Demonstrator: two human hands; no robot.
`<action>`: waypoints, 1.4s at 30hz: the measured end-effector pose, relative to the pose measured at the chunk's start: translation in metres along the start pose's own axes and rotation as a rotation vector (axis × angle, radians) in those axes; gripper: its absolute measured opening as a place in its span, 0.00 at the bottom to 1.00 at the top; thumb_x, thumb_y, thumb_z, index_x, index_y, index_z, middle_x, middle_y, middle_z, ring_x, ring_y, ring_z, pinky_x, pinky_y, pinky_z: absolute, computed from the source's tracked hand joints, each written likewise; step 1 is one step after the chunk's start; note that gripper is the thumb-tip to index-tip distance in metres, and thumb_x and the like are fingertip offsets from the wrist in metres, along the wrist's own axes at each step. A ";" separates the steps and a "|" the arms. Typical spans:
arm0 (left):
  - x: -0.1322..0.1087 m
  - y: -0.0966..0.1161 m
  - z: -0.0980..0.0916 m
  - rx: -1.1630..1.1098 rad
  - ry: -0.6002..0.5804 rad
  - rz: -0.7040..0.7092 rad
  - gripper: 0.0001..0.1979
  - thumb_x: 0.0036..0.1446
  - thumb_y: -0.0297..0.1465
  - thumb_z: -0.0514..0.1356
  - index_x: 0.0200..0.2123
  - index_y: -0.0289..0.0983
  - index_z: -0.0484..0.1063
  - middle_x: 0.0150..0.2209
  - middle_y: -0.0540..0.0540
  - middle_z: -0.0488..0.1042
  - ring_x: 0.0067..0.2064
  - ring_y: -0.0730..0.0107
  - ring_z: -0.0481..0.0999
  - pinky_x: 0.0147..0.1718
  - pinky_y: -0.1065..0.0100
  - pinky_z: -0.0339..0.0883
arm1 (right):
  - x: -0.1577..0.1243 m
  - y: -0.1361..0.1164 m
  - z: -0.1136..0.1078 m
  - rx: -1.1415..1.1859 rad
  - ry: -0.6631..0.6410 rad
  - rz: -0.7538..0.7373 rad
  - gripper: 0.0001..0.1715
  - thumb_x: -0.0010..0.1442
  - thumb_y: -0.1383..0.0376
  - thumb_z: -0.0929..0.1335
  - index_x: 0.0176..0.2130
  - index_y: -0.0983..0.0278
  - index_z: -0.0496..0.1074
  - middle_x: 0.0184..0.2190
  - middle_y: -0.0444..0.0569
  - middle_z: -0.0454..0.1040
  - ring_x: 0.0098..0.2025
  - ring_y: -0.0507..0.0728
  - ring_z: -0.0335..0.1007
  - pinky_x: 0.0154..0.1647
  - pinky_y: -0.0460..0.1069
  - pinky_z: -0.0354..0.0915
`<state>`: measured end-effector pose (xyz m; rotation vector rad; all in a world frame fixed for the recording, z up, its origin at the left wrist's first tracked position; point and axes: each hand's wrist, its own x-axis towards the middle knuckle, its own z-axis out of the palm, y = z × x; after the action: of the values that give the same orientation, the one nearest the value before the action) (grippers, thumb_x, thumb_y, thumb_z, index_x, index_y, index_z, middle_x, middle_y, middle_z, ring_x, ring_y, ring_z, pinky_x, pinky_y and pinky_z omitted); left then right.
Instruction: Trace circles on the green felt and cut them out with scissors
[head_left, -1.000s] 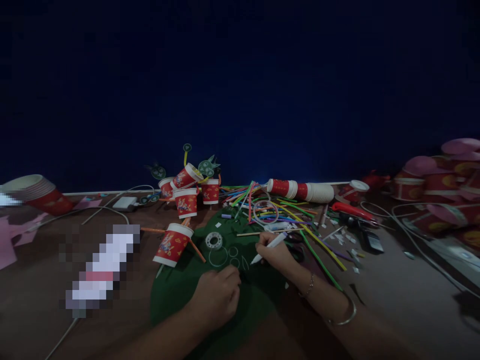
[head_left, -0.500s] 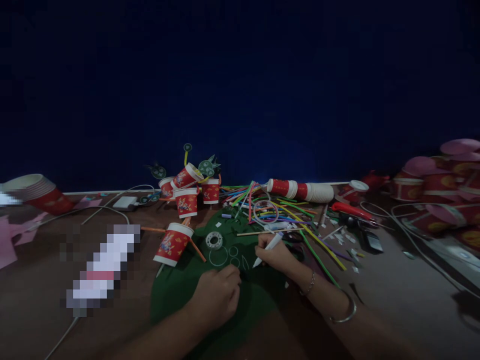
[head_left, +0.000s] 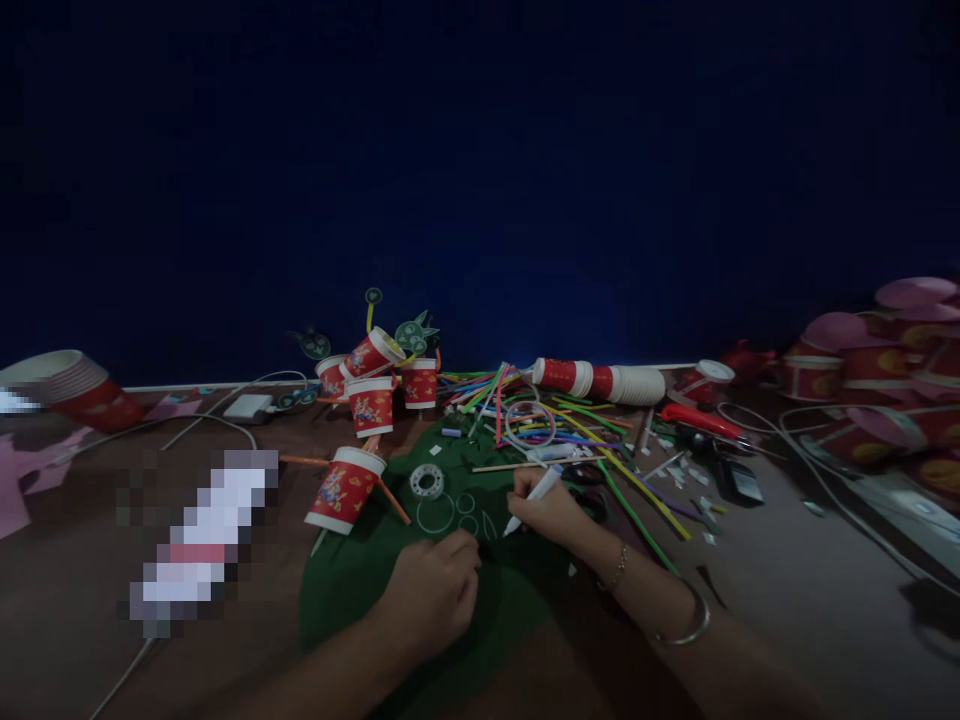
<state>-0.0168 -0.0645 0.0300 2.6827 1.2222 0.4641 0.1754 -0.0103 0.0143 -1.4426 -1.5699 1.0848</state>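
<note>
My right hand (head_left: 546, 510) grips a white marker (head_left: 543, 484), its tip down at the dark green paper (head_left: 345, 600). Just left of the tip, pale outlines are drawn on the paper: a large circle (head_left: 435, 530), two smaller circles and a narrow leaf shape (head_left: 490, 526). My left hand (head_left: 435, 590) rests on the paper as a loose fist below the drawn circles; I see nothing held in it. A roll of tape (head_left: 427, 482) lies above the large circle. A purple cap (head_left: 451, 433) lies farther back.
Red paper cups (head_left: 345, 490) on sticks stand at left, near a blurred-out white object (head_left: 217, 540). Colored pipe cleaners (head_left: 585, 430) and paper scraps heap beyond my right hand. Stacked cups (head_left: 600, 380), a red-handled tool (head_left: 701, 420) and cables lie farther back. More cups fill the right side.
</note>
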 end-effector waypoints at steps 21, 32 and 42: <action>-0.001 -0.002 0.003 -0.002 0.024 0.017 0.12 0.48 0.20 0.50 0.29 0.39 0.70 0.35 0.49 0.75 0.30 0.71 0.75 0.27 0.72 0.65 | 0.005 0.009 0.004 -0.024 0.056 -0.032 0.12 0.45 0.65 0.64 0.17 0.61 0.55 0.11 0.37 0.57 0.15 0.49 0.57 0.16 0.43 0.51; 0.001 -0.002 0.003 -0.003 0.034 0.015 0.12 0.48 0.20 0.50 0.29 0.38 0.70 0.34 0.49 0.76 0.30 0.71 0.75 0.26 0.72 0.65 | 0.005 0.004 0.003 -0.034 0.125 -0.049 0.13 0.46 0.64 0.64 0.17 0.61 0.55 0.11 0.36 0.58 0.16 0.49 0.56 0.18 0.43 0.51; -0.001 -0.002 0.003 0.004 0.027 0.013 0.12 0.48 0.21 0.50 0.29 0.39 0.70 0.35 0.49 0.76 0.30 0.72 0.75 0.27 0.72 0.65 | 0.005 0.002 0.003 -0.063 0.155 -0.054 0.14 0.49 0.62 0.64 0.18 0.61 0.56 0.12 0.39 0.63 0.19 0.51 0.59 0.21 0.45 0.54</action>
<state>-0.0178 -0.0635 0.0260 2.6977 1.2141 0.5023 0.1730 -0.0054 0.0110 -1.4800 -1.5354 0.8780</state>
